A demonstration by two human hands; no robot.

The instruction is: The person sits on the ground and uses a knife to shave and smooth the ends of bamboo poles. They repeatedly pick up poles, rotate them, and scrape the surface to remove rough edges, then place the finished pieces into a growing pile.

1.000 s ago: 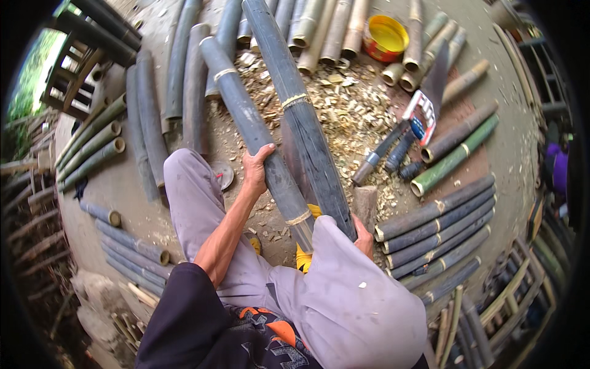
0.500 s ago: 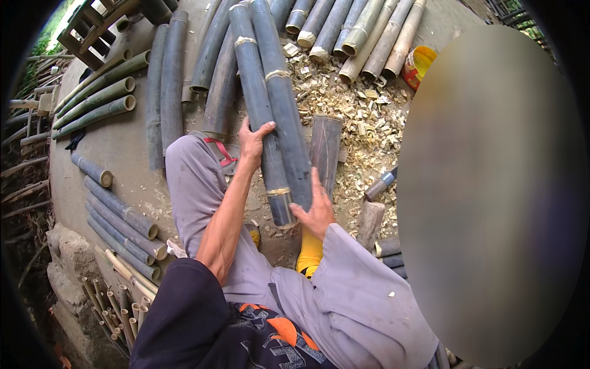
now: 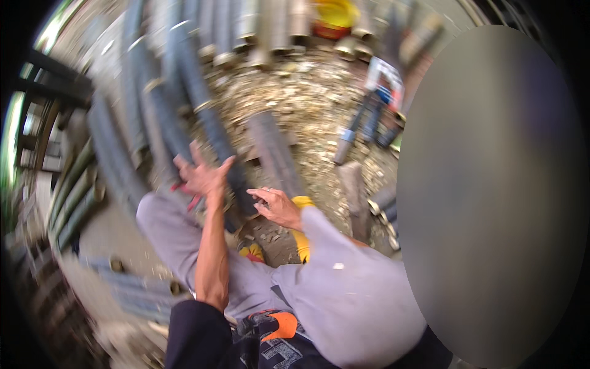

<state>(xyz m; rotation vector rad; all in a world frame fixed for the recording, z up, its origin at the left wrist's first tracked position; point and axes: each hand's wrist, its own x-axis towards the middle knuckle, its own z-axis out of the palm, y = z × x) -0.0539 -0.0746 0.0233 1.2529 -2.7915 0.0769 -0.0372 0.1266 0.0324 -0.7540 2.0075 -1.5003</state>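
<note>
Yellow inside, red on its outer wall: a round tub (image 3: pixel 332 29) sits at the far edge of the work area, beside the row of bamboo lengths (image 3: pixel 281 27). Contents too smeared to make out. Several of those lengths show open, hollow ends toward the worker.

Left hand (image 3: pixel 206 177): raised off the bent forearm, fingers splayed wide, thumb pointing away to the right; nothing in its grasp. Right hand (image 3: pixel 281 210): at the right knee, palm inward, fingers half curled toward the left and holding nothing that I can see. Contact with the bamboo: cannot tell for either hand.

Two dark bamboo pieces, left (image 3: pixel 166 117) and right (image 3: pixel 215 132), slant side by side from far left down to the ground between the knees. Blue-grey skin, pale rings at the joints, motion-blurred. The left hand overlaps the left piece; the right piece's near end lies between both hands.

Just right of them, a thick brownish-grey log (image 3: pixel 273 147). Pale chips (image 3: pixel 301 89) carpet the ground beyond.
</note>
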